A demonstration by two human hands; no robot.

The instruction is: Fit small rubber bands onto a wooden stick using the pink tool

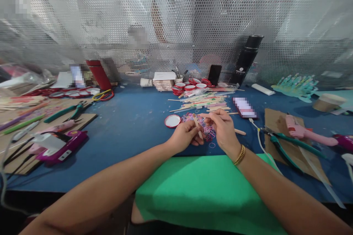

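My left hand (185, 136) is closed around a flat wooden craft stick (197, 125), which tilts up from the fingers. Just to its right, my right hand (222, 128) has its fingers pinched together; a thin light piece seems to poke out at the fingertips, but I cannot make out what it is. Under and between both hands lies a pile of small coloured rubber bands (210, 133). A round red-rimmed lid (172, 120) sits beside my left hand. Behind the hands, several wooden sticks (212, 102) are spread on the blue table.
Green sheet (204, 187) covers the front edge. Teal pliers (284, 150) and a pink glue gun (309, 132) lie on cardboard at right. A phone (245, 108) with a cable lies nearby. Left are more pliers (63, 113) and a purple power strip (67, 147). A perforated metal screen (176, 18) closes the back.
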